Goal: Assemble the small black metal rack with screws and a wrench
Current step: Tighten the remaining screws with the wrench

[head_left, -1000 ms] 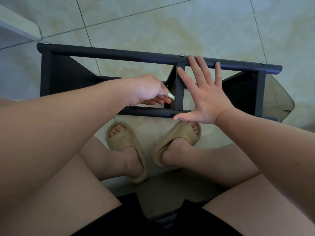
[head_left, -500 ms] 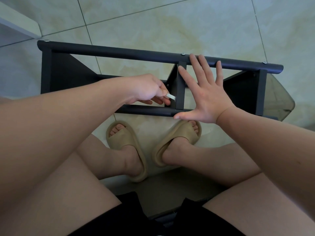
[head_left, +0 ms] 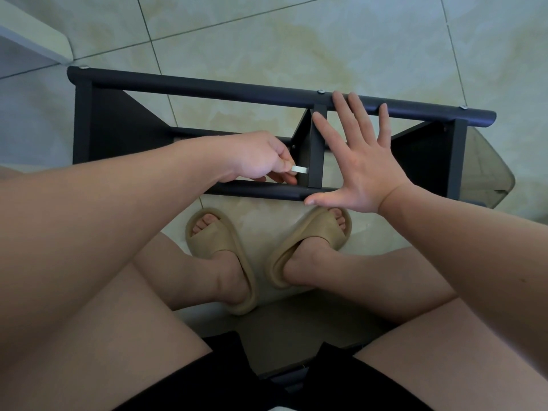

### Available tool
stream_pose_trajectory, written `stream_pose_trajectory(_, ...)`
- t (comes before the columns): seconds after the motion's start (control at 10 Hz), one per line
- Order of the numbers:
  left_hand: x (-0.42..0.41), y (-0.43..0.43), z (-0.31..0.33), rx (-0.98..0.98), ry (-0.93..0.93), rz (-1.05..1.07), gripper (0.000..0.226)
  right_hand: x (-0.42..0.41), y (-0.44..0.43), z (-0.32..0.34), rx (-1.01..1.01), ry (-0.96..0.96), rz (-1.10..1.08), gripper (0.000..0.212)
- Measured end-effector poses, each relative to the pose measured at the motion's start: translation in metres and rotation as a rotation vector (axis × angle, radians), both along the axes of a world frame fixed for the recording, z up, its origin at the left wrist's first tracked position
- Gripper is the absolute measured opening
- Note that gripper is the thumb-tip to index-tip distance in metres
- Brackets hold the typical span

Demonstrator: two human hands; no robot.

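The black rack [head_left: 118,129] sits on the tile floor [head_left: 267,40] right in front of you, just past your feet. Its long far bar [head_left: 207,87] runs from left to right, and its near bar [head_left: 261,190] is close to your toes. A flat middle piece [head_left: 315,149] joins the two bars. Your left hand [head_left: 258,158] is inside the rack, just left of that middle piece. Its fingers are curled, and they pinch a small silver wrench [head_left: 300,169]. The tip of the wrench touches the middle piece low down, near the near bar. Your right hand [head_left: 361,164] is spread wide and flat, holding nothing. It is on the right side of the middle piece, with its fingertips up at the far bar and its thumb down on the near bar. Small silver screws [head_left: 321,91] sit on top of the far bar. You wear tan slippers [head_left: 222,241]. A see-through grey plastic thing [head_left: 489,173] lies at the right end of the rack.
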State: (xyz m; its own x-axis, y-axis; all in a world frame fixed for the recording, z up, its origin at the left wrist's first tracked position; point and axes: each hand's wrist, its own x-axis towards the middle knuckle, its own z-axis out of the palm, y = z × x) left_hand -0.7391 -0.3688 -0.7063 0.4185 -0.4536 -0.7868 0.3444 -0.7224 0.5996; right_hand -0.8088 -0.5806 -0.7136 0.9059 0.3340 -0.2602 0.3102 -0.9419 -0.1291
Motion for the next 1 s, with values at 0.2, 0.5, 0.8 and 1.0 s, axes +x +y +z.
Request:
stream_pose_trajectory(0.2, -0.002, 0.002, -0.002, 0.011, -0.025, -0.029, 0.023, 0.0, 0.001, 0.0, 0.013, -0.004, 0.001, 0.126)
stream_pose_trajectory(0.5, -0.003, 0.0, 0.0, 0.046, -0.054, -0.112, 0.021, 0.0, 0.0, 0.0, 0.022, -0.004, -0.001, 0.127)
stream_pose_trajectory(0.8, 0.001, -0.005, 0.002, 0.094, -0.173, -0.253, 0.022, 0.0, 0.0, -0.001, 0.021, -0.007, -0.002, 0.127)
stream_pose_trajectory(1.0, 0.016, -0.006, 0.008, 0.155, -0.292, -0.337, 0.02, 0.0, 0.0, -0.001, 0.02, -0.002, -0.003, 0.127)
